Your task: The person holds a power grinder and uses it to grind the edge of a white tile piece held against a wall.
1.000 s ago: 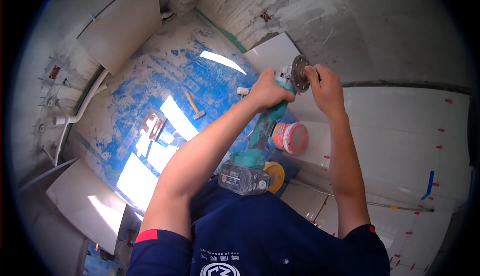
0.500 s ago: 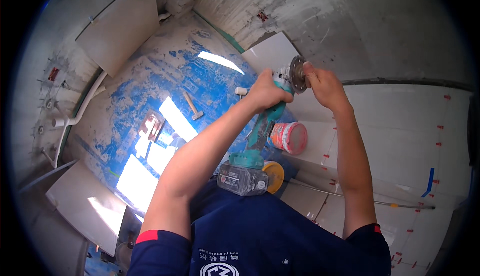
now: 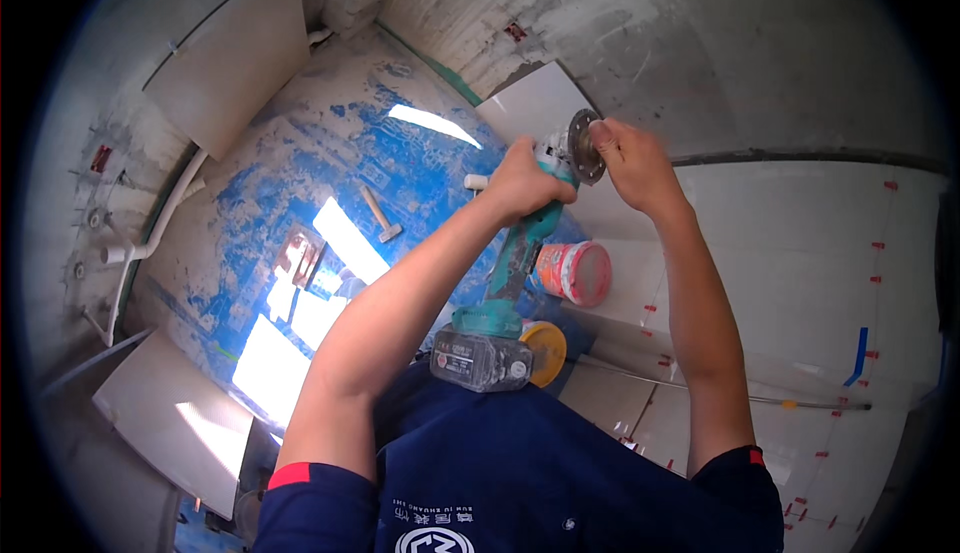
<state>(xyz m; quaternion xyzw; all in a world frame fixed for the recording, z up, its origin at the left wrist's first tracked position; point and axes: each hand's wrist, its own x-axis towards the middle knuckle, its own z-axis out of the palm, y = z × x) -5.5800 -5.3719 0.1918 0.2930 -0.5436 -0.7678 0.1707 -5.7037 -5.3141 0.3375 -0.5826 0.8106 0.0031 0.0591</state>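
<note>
Head view: the left hand [image 3: 528,181] is clamped around the neck of a teal cordless angle grinder [image 3: 517,258], fingers wrapped over the far side and thumb across the near side, just behind the disc. The right hand [image 3: 640,161] is on the other side of the disc [image 3: 584,147], fingers curled, thumb at the hub; blur and overlap prevent telling whether the fingertips are closed on the hub.

Edges and clearance: the disc rim stands exposed between the two hands, the left close behind it. Beyond the disc a pale tile [image 3: 533,101] leans at the foot of the grey wall [image 3: 760,73]. On the right, a pale tiled surface [image 3: 770,243] set with red clips extends past the right forearm. Below and beside the tool body lie a red-and-white bucket [image 3: 584,275] and a yellow round container [image 3: 545,351], the latter partly hidden by the battery. Toward the left, the blue, dust-smeared floor [image 3: 350,158] gives open room, with a hammer [image 3: 380,215] lying on it, well apart from the hands.

Position of the tool: the grinder slants from the left hand down toward the body, disc end uppermost, with its dark battery [image 3: 480,361] in front of the navy shirt [image 3: 560,463]; contact there cannot be determined.
</note>
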